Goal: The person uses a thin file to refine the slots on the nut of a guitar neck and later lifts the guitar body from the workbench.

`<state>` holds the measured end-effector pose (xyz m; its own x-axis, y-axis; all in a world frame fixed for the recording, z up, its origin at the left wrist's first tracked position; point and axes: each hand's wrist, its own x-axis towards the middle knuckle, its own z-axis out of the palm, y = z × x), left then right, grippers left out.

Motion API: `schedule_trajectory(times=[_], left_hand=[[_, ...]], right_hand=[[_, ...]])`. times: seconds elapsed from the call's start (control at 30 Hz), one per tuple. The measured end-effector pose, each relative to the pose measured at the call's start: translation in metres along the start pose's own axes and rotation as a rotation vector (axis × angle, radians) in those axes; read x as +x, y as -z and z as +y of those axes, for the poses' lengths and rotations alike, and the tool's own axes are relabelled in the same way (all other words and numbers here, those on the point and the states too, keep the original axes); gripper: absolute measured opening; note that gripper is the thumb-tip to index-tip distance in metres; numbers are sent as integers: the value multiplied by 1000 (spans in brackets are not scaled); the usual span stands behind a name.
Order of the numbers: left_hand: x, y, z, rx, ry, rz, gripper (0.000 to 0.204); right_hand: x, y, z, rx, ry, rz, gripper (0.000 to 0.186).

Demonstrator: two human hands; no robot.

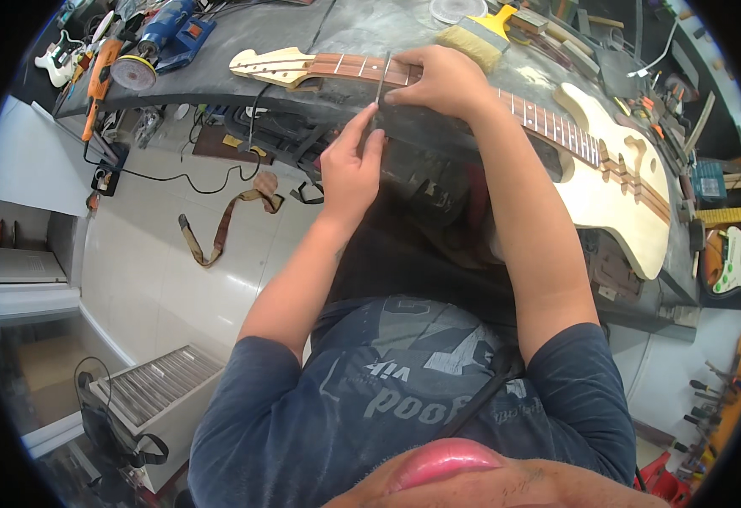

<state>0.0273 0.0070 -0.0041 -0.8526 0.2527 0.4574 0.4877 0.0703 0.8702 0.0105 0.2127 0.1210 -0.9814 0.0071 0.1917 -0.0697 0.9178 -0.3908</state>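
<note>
Left hand (349, 169) pinched on a thin metal file (380, 85), set upright across the guitar neck (345, 66). Right hand (442, 80) clamped over neck, far side. Probably stiff, light, sharp-edged: best gripped low. Unfinished guitar body (624, 182) right, paintbrush (480, 34) beyond.

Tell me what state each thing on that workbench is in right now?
Unfinished guitar: lying flat, bare wood.
Thin metal tool: upright on the neck, pinched.
Left hand: gripping the tool.
Right hand: resting on the neck.
Paintbrush: lying unused.
</note>
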Motion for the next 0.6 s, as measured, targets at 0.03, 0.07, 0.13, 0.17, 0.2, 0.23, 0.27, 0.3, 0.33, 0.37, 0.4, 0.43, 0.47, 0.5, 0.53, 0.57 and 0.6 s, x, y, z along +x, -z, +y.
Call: schedule_trajectory(times=[0.03,0.07,0.13,0.17,0.2,0.23,0.27,0.3,0.33,0.37,0.4,0.43,0.47,0.5,0.53,0.57,0.6], left_hand=[[13,-2,-4,189,-329,86,37],[14,0,-4,189,-331,91,37],[15,1,6,355,-368,40,41],[13,1,6,349,-374,38,41],[6,6,4,380,-389,61,41],[0,10,1,411,-402,83,41],[-4,14,-1,412,-400,80,41],[-10,19,0,429,-398,76,41],[-15,23,1,446,-397,72,41],[-20,26,0,449,-391,71,41],[-21,28,-2,468,-381,68,41],[-22,30,-3,486,-372,65,41],[-23,32,-4,486,-372,67,41],[-24,33,-6,484,-361,56,42],[-24,34,-7,481,-350,45,42],[-23,33,-9,479,-352,45,42],[-21,32,-11,485,-353,55,42]], right_hand=[[0,0,1,-1,-14,-12,61],[1,0,2,-2,-27,-24,53],[-1,-5,9,4,-9,12,52],[-1,-6,13,15,12,42,50],[-1,-6,11,17,11,41,50],[0,-6,8,35,18,15,50],[0,-5,7,53,24,-11,50],[1,-3,4,57,24,-16,50],[2,-1,2,44,-16,-32,60],[2,-1,0,31,-55,-50,71],[2,-2,3,31,-53,-50,71],[1,-5,6,34,-33,-1,70],[0,-6,9,37,-13,48,70],[0,-5,8,37,-13,48,70],[0,-5,7,43,-23,29,68],[1,-4,6,49,-33,10,66],[0,-5,6,48,-37,12,66]])
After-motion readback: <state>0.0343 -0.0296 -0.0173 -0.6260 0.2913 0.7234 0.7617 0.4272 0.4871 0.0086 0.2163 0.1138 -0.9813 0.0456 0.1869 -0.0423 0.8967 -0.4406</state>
